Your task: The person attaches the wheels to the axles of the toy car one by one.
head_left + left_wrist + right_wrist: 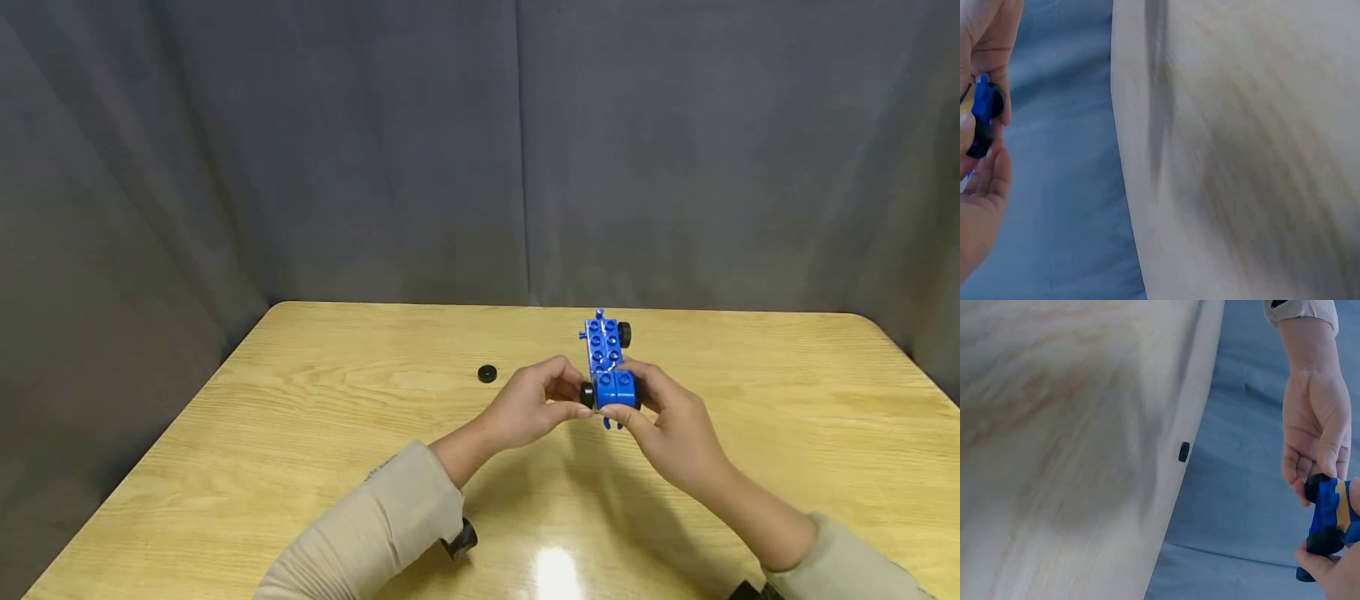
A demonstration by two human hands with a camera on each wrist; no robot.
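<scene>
A blue toy car (615, 389) with studs along its long bed is held up above the table by both hands in the head view. My right hand (678, 433) grips its body from the right, thumb on the near end and fingers round the side. With thumb and fingertips, my left hand (528, 404) pinches the black wheel (588, 394) at the near left. Another black wheel (625, 334) sits at the far right, opposite a bare blue peg (582, 335). In the right wrist view a yellow part (1342, 505) shows on the car's underside.
A loose black wheel (487, 373) lies on the wooden table (337, 400), left of the car. Grey curtains (390, 150) hang behind the table's far edge. A black cylindrical piece (461, 540) shows beneath the left sleeve.
</scene>
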